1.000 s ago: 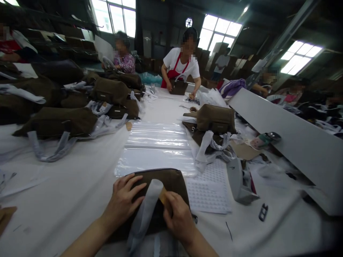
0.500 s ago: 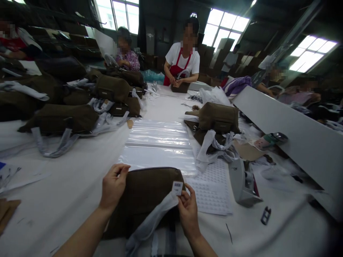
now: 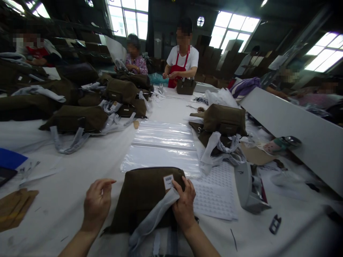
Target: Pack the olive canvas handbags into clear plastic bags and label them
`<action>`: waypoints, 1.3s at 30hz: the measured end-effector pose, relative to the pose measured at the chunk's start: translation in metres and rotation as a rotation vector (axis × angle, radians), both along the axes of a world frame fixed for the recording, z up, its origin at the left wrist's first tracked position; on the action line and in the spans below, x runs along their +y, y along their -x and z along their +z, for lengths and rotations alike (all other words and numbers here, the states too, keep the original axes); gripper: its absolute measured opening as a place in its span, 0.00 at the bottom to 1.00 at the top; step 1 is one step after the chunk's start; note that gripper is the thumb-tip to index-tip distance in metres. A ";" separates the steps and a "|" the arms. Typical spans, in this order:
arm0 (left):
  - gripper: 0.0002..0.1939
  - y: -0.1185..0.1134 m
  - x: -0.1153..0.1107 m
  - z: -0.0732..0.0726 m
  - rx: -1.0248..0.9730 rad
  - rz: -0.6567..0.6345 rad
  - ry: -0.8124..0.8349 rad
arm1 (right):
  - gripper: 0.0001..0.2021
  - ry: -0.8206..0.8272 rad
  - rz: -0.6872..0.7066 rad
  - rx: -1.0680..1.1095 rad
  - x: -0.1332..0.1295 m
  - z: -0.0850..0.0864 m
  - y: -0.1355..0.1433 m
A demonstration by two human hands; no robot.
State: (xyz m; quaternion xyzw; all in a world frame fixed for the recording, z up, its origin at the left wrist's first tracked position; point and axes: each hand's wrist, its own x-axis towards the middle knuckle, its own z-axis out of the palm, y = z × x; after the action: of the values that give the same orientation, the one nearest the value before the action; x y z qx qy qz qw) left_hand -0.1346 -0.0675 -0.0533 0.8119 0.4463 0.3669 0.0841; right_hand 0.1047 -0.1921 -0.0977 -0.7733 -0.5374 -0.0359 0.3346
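An olive-brown bag (image 3: 146,187) lies on the white table in front of me. My right hand (image 3: 184,200) is closed at its right edge, with the thumb at a white barcode tag (image 3: 168,181). A strap in pale wrapping (image 3: 155,216) runs down across the bag from beside that hand. Left of the bag, touching nothing, my left hand (image 3: 98,203) is raised with its fingers curled and the index finger pointing right; whether anything tiny is between finger and thumb cannot be made out.
Clear plastic bags (image 3: 163,150) lie beyond the bag. More brown bags (image 3: 77,117) are piled at the left, others (image 3: 225,119) at the right. Printed sheets (image 3: 214,196), a tape dispenser (image 3: 252,189) and a small cutter (image 3: 275,224) are on the right. A person in a red apron (image 3: 182,60) stands opposite.
My left hand has let go of the bag's top left corner and moved left and down. My right hand has come over the bag's edge to the tag, which is now tilted and further left.
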 end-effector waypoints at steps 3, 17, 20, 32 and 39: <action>0.22 -0.026 -0.013 0.020 0.029 -0.090 0.077 | 0.17 0.010 -0.016 0.003 0.003 0.001 0.002; 0.37 -0.034 -0.029 0.005 0.182 0.023 -0.181 | 0.20 -0.071 0.317 -0.256 0.015 0.020 -0.030; 0.35 -0.048 -0.036 0.001 0.296 -0.104 -0.260 | 0.23 0.040 0.545 -0.336 0.025 0.028 -0.038; 0.24 -0.061 -0.019 -0.028 0.414 -0.320 -0.201 | 0.28 0.186 0.410 -0.262 0.041 -0.010 -0.030; 0.06 -0.067 -0.038 -0.016 0.319 -0.639 -0.138 | 0.26 0.136 0.418 -0.202 0.034 0.006 -0.031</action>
State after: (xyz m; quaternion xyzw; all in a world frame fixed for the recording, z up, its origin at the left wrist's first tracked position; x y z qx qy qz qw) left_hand -0.0675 -0.1051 -0.0693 0.9612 0.1518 0.2199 0.0690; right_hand 0.1359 -0.1577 -0.0913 -0.6585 -0.7176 -0.0068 0.2267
